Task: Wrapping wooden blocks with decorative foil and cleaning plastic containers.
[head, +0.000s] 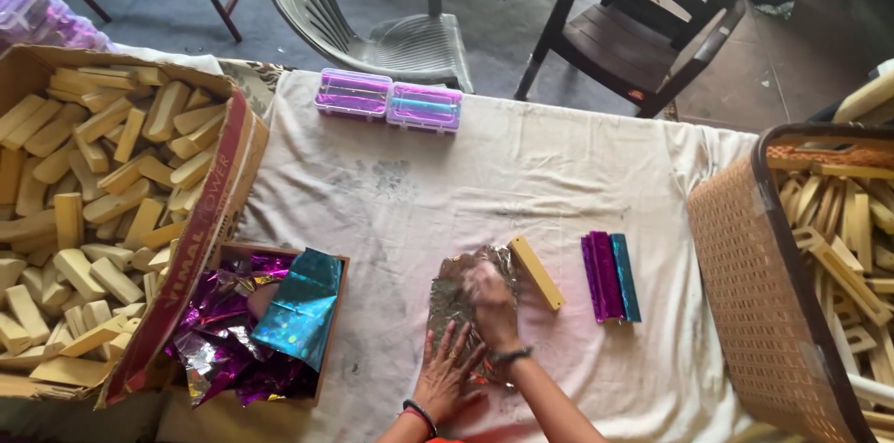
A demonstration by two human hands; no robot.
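The left hand (445,370) lies flat with its fingers (451,342) spread wide, pressing down the near edge of a crinkled silver foil sheet (456,299) on the white tablecloth (419,182); it grips nothing, only pins the sheet. The right hand (491,299) sits just beyond those fingers, on top of the foil; it is blurred, so whether its fingers are curled on the foil or merely rubbing it cannot be told. A bare wooden block (535,272) rests just to the right of the right hand's fingertips, touching the foil's far right edge, and farther right, apart from both hands, lie wrapped blocks (611,276) in magenta and teal foil. Left of the left fingers, a small box of loose coloured foil sheets (261,327) sits beside a large cardboard carton of plain wooden blocks (102,191); two small clear plastic cases (388,100) are well beyond the fingertips, and a woven plastic basket (754,285) holding wooden pieces stands far right. Smoothing goes best, by my judgement, with the flat hand keeping the near edge anchored while the other strokes outward toward the block, so creases flatten without tearing.
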